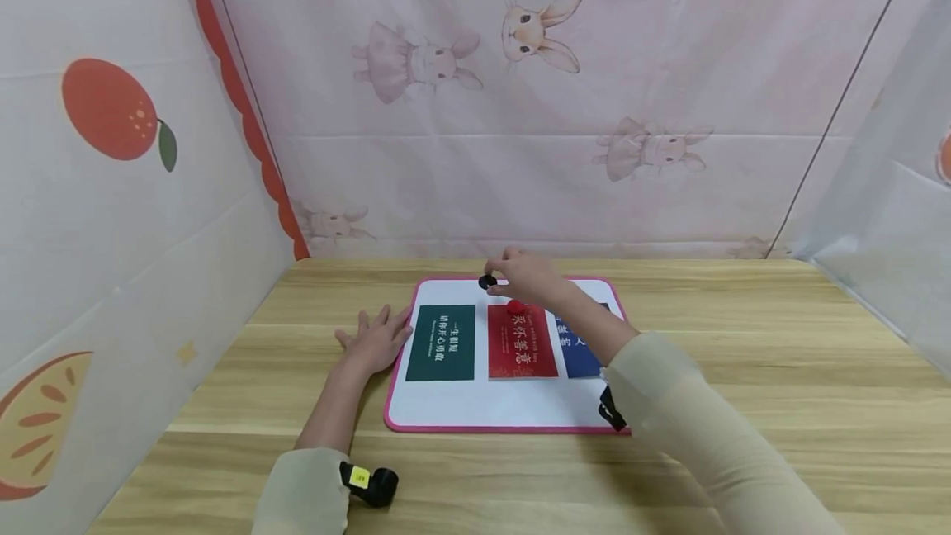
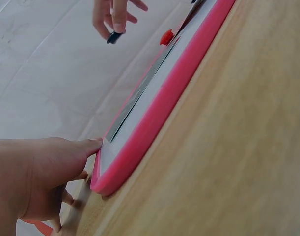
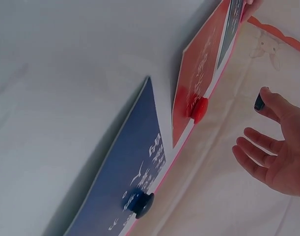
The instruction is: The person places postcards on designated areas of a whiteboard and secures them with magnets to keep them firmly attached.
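A white board with a pink rim point(image 1: 490, 411) lies on the wooden table. On it lie a green card point(image 1: 442, 342), a red card point(image 1: 522, 345) and a blue card point(image 1: 575, 349), partly hidden by my right forearm. A red magnet point(image 1: 515, 306) sits on the red card's top edge. A dark blue magnet point(image 3: 140, 202) sits on the blue card point(image 3: 125, 172). My right hand point(image 1: 496, 281) pinches a small black magnet point(image 1: 487, 281) just above the board's far edge, beyond the green card. My left hand point(image 1: 375, 341) lies flat on the table, fingertips against the board's left rim point(image 2: 154, 113).
Printed cloth walls close in the table point(image 1: 743, 353) at the left, back and right. A black camera unit point(image 1: 369, 484) is strapped to my left wrist and another point(image 1: 611, 409) to my right wrist. Bare wood shows to the right of the board.
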Motion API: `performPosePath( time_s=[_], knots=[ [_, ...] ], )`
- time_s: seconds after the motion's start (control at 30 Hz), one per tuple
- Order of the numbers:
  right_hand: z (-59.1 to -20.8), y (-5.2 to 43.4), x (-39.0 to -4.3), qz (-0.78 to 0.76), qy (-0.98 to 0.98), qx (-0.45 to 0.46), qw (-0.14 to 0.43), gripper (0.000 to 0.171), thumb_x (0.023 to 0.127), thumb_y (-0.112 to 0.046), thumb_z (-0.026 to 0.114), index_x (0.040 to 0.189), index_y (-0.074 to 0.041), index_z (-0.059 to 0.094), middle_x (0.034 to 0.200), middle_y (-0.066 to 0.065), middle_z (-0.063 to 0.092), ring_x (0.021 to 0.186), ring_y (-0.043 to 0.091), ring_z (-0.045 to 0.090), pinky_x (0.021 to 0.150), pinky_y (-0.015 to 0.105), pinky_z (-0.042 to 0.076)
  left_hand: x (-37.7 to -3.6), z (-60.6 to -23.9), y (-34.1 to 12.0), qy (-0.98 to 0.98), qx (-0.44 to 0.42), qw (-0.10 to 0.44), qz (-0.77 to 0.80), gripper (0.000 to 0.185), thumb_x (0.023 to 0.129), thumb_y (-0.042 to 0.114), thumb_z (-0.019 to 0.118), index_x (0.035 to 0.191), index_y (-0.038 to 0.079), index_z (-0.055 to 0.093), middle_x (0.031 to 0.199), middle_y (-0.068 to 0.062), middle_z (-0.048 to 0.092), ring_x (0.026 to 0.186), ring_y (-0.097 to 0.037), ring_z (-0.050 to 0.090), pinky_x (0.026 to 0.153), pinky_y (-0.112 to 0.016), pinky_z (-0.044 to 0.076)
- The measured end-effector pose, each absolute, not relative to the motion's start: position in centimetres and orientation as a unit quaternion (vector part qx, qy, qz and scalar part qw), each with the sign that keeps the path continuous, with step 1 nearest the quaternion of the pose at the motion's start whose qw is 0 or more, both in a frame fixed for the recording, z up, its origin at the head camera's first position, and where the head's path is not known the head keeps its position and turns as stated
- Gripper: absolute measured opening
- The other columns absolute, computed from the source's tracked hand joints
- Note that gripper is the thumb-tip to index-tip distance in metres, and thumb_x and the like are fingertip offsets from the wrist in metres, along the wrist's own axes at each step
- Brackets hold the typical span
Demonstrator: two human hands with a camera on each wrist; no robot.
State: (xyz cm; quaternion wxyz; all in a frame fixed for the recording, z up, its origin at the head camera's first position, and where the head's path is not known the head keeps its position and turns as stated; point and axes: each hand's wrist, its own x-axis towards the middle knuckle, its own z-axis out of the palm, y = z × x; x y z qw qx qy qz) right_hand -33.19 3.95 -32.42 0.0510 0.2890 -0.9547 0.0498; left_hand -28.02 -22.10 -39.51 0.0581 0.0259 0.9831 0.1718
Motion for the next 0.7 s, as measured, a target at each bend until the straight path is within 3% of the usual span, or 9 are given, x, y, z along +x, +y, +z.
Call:
performPosePath(
  time_s=[0.23,0.7],
  knots=[
    [-32.5,3.1,-33.2,0.054,-0.955,0.290,0.042,0.040,0.080,-0.030,0.072,0.118,-0.021,0.061,0.104,0.007,0.053,0.088,0.018,0.052,0.069,0.023,0.049,-27.9,-39.4,-22.1,0.983,0.025,0.060,0.174,0.053,0.098,0.038,0.036,0.146,0.020,0.025,0.148,-0.023,0.015,0.130,-0.051,-0.003,0.089,-0.072,-0.009],
    [-32.7,2.0,-33.1,0.055,-0.953,0.296,0.024,0.036,0.084,-0.030,0.068,0.118,-0.020,0.060,0.103,0.008,0.053,0.091,0.020,0.049,0.070,0.029,0.047,-28.0,-39.4,-22.0,0.982,0.022,0.062,0.178,0.053,0.098,0.039,0.036,0.146,0.020,0.025,0.148,-0.023,0.015,0.130,-0.051,-0.004,0.089,-0.072,-0.010]
  ],
)
